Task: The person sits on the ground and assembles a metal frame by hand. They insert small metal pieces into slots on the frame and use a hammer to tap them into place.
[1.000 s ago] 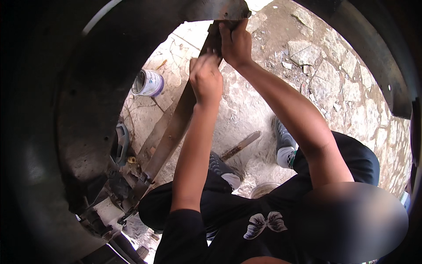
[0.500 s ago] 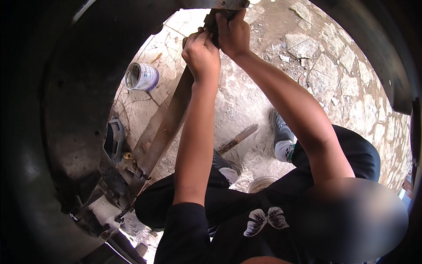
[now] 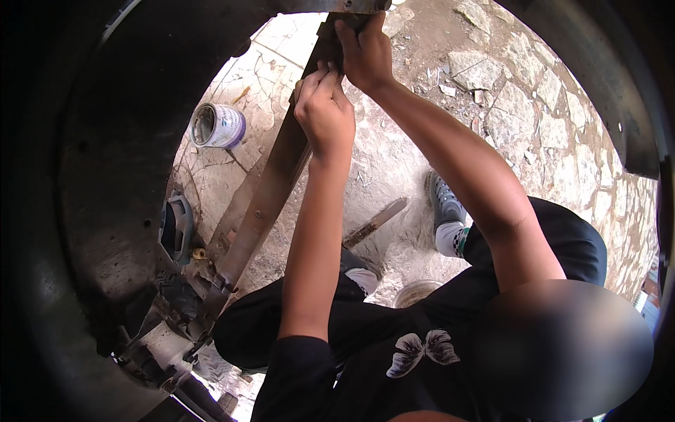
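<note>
A long, flat, brownish metal bar [image 3: 270, 184] slants from the lower left up to the top centre, its upper part dark. My left hand [image 3: 325, 116] is closed at the bar's upper part, fingers bent together over it. Whether something small sits under those fingers is hidden. Higher up, my right hand [image 3: 367, 58] grips the bar's top end, thumb on the near face and some fingers raised toward a metal edge [image 3: 344, 5] above. Both forearms reach up and forward from my body.
An open white and purple can [image 3: 223, 126] stands left of the bar. A flat blade-like piece [image 3: 378, 221] lies on the ground by my shoe [image 3: 444, 200]. A grey angular part [image 3: 177, 228] sits lower left. Large dark metal panels [image 3: 112, 176] surround the view; stone paving [image 3: 517, 119] is at right.
My left hand has slid slightly down the bar, away from the right hand, uncovering more of its dark upper part. The right hand keeps its hold near the top. The view has shifted slightly.
</note>
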Demonstrator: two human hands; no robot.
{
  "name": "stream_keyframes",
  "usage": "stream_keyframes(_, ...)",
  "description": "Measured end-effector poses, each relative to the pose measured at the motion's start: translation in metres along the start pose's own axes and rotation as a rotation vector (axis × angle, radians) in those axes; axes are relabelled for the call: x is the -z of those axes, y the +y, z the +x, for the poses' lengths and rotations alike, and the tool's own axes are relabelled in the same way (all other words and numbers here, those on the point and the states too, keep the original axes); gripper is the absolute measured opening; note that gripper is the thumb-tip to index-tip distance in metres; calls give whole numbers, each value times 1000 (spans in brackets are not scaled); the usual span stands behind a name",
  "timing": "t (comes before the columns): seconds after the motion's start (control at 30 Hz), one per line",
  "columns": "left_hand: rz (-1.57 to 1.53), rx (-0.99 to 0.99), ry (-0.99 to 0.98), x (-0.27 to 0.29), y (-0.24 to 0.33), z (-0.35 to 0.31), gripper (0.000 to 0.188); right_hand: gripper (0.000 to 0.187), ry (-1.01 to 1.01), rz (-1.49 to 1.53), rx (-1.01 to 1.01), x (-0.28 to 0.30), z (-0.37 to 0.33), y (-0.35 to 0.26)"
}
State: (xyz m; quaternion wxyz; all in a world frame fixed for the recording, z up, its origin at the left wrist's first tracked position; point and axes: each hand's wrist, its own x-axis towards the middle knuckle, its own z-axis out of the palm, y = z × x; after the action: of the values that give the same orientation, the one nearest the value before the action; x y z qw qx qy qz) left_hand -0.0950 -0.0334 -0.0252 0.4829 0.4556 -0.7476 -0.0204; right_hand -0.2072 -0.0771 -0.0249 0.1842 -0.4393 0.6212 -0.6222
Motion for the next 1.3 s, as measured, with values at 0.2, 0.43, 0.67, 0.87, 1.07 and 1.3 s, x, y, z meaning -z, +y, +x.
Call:
stream_keyframes(0.2, -6, 47, -30, -7, -3, 33, 17, 50, -76, 125, -20, 6, 1, -12)
stream_keyframes(0.43, -7, -68, 21, -2, -5, 6, 15, 59, -60, 21, -24, 6, -2, -13)
stream_keyframes(0.67, 50, -48, 16, -9, 5, 0, 15, 63, 41, 16, 100, 9, 3, 1)
stream_keyframes(0.87, -10, 37, -61, 9, -16, 33, 17, 62, -176, 44, -139, 5, -6, -28)
stream_keyframes(1.07, -36, -52, -10, -1, -3, 2, 16, 61, -150, 60, -27, 7, 2, 10)
stream_keyframes(1.3, 24, 44, -20, -6, -5, 30, 17, 57, -293, 395, -44, 0, 7, 20)
